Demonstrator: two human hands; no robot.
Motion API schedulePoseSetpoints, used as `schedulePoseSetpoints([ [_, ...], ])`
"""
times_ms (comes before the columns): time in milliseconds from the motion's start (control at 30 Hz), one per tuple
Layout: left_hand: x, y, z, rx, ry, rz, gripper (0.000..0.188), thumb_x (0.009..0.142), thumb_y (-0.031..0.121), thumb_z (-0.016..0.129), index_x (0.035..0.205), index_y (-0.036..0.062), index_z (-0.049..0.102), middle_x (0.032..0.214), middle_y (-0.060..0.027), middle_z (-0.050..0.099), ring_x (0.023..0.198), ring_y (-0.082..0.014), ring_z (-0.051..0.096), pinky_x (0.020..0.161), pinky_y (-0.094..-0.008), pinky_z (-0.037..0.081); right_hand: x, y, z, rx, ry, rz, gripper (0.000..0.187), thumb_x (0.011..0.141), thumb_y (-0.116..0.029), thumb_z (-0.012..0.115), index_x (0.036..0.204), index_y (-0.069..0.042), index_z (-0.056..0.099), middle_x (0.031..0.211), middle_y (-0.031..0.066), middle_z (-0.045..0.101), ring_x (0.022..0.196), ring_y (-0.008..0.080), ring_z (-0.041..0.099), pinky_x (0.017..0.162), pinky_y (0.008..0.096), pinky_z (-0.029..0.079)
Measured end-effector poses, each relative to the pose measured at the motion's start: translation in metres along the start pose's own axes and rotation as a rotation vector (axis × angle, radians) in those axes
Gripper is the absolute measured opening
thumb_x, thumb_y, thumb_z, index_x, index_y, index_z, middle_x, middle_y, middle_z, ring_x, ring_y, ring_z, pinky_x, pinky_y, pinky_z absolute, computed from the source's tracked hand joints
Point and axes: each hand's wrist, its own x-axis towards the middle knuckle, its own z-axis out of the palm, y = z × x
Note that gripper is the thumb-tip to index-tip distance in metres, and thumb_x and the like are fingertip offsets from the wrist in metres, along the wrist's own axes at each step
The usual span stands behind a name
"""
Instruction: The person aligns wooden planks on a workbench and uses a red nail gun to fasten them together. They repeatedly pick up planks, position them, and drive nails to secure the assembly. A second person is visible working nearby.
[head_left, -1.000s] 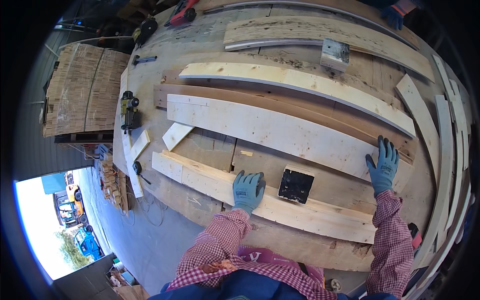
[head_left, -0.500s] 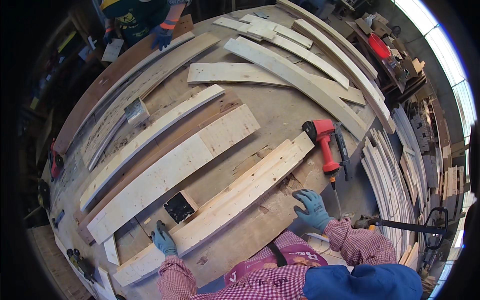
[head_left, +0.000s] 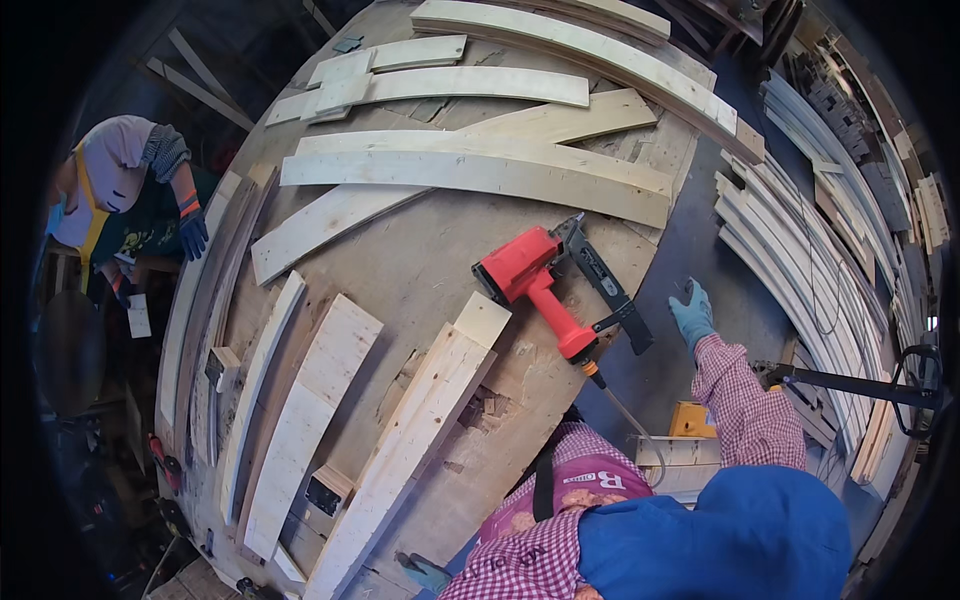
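Note:
My right hand (head_left: 692,318), in a blue-grey work glove, reaches out past the table's right edge, fingers apart and holding nothing. It is nearest to a red nail gun (head_left: 540,290) with a black magazine, lying on the wooden worktable with a hose at its handle. My left hand (head_left: 425,573) shows only in part at the lower edge, its fingers stretched out beside a long wooden beam (head_left: 410,430). Left of that beam sits a small wooden block (head_left: 328,490) with a dark face, and then a wide pale board (head_left: 310,430).
Several long planks (head_left: 470,172) lie crossed on the far part of the worktable (head_left: 420,260). Stacked timber strips (head_left: 800,310) are on the floor to the right, near a yellow box (head_left: 692,420). A gloved co-worker (head_left: 130,200) stands at the left side.
My view has turned to the right. My left hand has come off the beam toward my body, and my right hand has moved off the table edge, outward to the right.

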Motion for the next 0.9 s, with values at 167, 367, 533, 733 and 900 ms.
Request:
schedulePoseSetpoints([
  [167,-0.052,0.085,0.042,0.039,-0.158,-0.005,0.041,0.100,0.018,0.049,0.135,-0.0019,0.046,0.131,-0.0155,0.052,0.117,-0.0251,0.052,0.103,-0.0332,0.040,0.109,-0.032,-0.012,-0.078,-0.006,0.070,0.074,0.078,-0.041,0.069,0.140,-0.011,0.042,0.137,0.0169,0.049,0.126,0.0349,0.047,0.104,0.0425,0.039],
  [367,-0.062,0.137,0.064,0.086,-0.196,-0.006,0.041,0.099,0.018,0.050,0.135,-0.0020,0.046,0.130,-0.0153,0.052,0.116,-0.0244,0.052,0.102,-0.0331,0.040,0.186,-0.124,-0.004,-0.061,-0.094,-0.227,0.073,0.078,-0.045,0.067,0.139,-0.012,0.044,0.138,0.0167,0.048,0.127,0.0335,0.046,0.106,0.0426,0.037],
  [533,-0.067,0.173,0.078,0.132,-0.208,-0.028,0.041,0.098,0.018,0.051,0.134,-0.0020,0.046,0.130,-0.0152,0.053,0.116,-0.0237,0.052,0.101,-0.0330,0.041,0.215,-0.203,0.032,-0.136,-0.194,-0.545,0.075,0.079,-0.050,0.067,0.140,-0.013,0.044,0.139,0.0166,0.047,0.130,0.0325,0.043,0.109,0.0403,0.034],
  [733,-0.076,0.200,0.085,0.172,-0.206,-0.067,0.041,0.097,0.017,0.053,0.133,-0.0020,0.046,0.129,-0.0150,0.053,0.115,-0.0230,0.053,0.100,-0.0329,0.041,0.255,-0.285,0.056,-0.318,-0.094,-0.772,0.069,0.079,-0.042,0.067,0.139,-0.016,0.044,0.136,0.0109,0.048,0.128,0.0276,0.043,0.109,0.0407,0.030],
  [900,-0.085,0.216,0.086,0.186,-0.181,-0.134,0.042,0.097,0.017,0.054,0.133,-0.0021,0.046,0.128,-0.0149,0.053,0.115,-0.0223,0.053,0.099,-0.0328,0.041,0.300,-0.354,0.064,-0.523,-0.171,-1.089,0.091,0.062,-0.026,0.084,0.141,-0.014,0.040,0.140,0.0129,0.043,0.129,0.0293,0.041,0.111,0.0402,0.030],
])
